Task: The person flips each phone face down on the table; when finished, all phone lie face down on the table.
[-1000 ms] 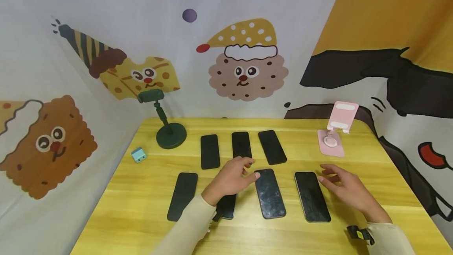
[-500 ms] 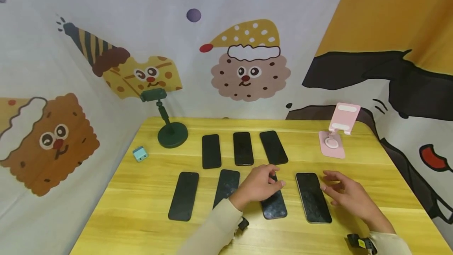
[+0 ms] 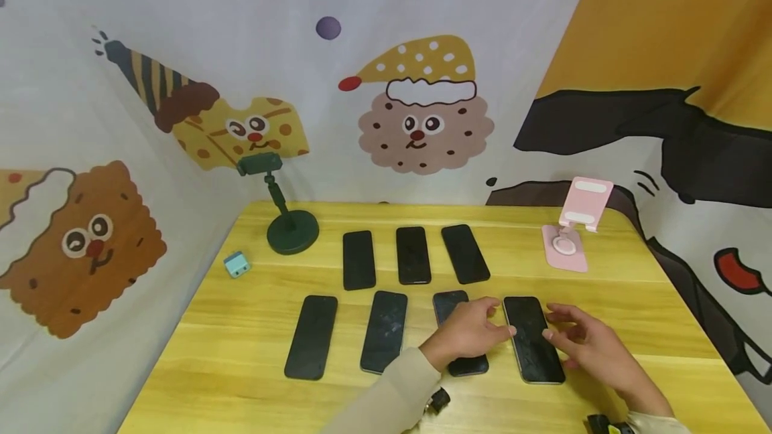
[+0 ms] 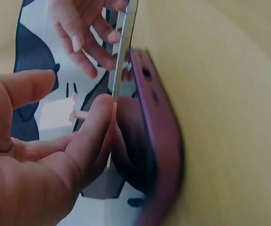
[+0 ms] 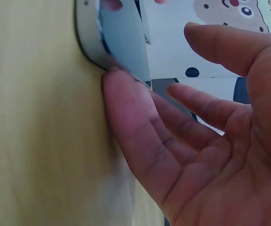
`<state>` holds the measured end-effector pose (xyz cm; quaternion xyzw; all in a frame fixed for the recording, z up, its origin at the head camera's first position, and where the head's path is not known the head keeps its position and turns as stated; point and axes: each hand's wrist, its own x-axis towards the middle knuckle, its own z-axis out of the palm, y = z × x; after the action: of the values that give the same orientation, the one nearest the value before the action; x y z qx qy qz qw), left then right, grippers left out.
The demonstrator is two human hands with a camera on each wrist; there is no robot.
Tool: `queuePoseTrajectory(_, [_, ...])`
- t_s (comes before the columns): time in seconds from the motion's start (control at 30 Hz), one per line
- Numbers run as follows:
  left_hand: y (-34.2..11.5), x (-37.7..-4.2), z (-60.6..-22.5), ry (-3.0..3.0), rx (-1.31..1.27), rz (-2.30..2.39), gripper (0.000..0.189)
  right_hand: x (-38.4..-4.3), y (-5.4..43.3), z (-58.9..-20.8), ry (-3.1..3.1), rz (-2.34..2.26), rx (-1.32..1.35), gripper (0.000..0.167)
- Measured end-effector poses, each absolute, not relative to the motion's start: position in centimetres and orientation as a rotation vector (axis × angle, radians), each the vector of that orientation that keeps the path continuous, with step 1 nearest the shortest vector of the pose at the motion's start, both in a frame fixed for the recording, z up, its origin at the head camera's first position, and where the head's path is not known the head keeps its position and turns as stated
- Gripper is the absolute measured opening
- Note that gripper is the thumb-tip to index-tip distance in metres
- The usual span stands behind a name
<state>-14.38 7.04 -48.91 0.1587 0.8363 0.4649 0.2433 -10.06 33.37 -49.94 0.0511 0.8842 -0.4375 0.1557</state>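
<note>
- The silver phone [image 3: 533, 340] lies face up on the table [image 3: 657, 320], between the two hands.
- The left hand [image 3: 472, 328] is just left of the silver phone, its thumb and other fingers apart. The head view leaves contact unclear; the left wrist view shows the thumb tip against the silver rim.
- The right hand [image 3: 594, 352] is just right of the silver phone, its thumb also spread from the other fingers; the right wrist view shows the thumb tip at a rounded corner.
- The purple phone [image 4: 166, 136] lies next left of the silver phone, partly under the left hand; its purple rim and a hole in it show in the left wrist view, its dark face in the head view.
- Farther left of the silver phone lie two phones [image 3: 384, 331]; behind it, leftward, lie three black phones [image 3: 413, 255].
- Behind the silver phone and slightly right stands the pink stand [image 3: 585, 205].
- The head view alone shows the green stand [image 3: 293, 233] and blue cube [image 3: 237, 264], both far left of the silver phone.
</note>
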Motion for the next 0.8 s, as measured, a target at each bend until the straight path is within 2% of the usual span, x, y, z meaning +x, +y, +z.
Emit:
queuePoseTrajectory(0.47, [9.8,-12.4,-49.3,2.114,0.196,1.594,0.058,-9.7,32.9,-50.1,2.534,-1.239,0.187,0.074])
queuePoseTrajectory(0.8, [11.3,-12.2,-49.8,1.864,-0.071,1.996,0.071,-9.9,32.3,-49.6,2.593,-1.209,0.156,0.072])
